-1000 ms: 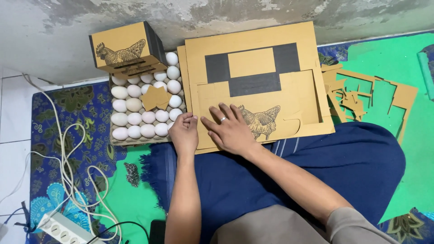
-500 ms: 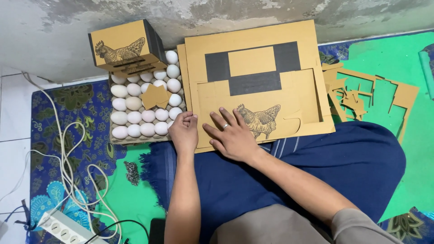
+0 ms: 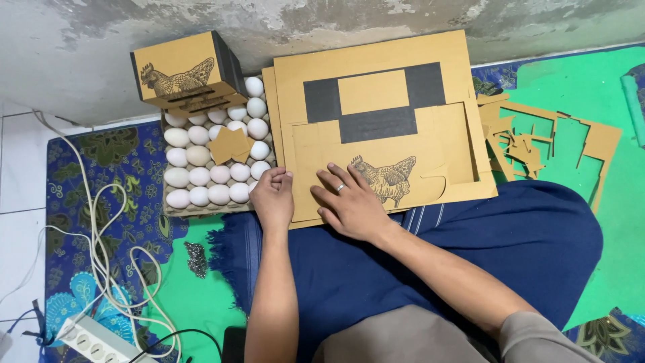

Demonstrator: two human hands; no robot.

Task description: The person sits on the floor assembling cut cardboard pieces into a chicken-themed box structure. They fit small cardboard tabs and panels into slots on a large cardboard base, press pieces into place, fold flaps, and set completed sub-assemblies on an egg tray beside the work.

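Note:
A flat brown cardboard sheet [image 3: 396, 114] with black rectangles and a printed hen lies on the floor against the wall, its near edge on my blue-clad lap. My right hand [image 3: 349, 202], wearing a ring, presses flat on the sheet beside the hen print, fingers spread. My left hand [image 3: 272, 196] grips the sheet's lower left edge with curled fingers. Left of it sits a tray of white eggs [image 3: 208, 165] with a small cardboard scrap [image 3: 230, 144] on top.
A folded cardboard box [image 3: 185, 74] with a hen print stands on the egg tray's far end. Cut cardboard offcuts [image 3: 544, 138] lie at right on green cloth. White cables [image 3: 101, 235] and a power strip [image 3: 91, 338] lie at left. A concrete wall runs behind.
My hands shifted slightly on the sheet; the left hand's fingers curled onto the sheet's edge. Nothing else has moved.

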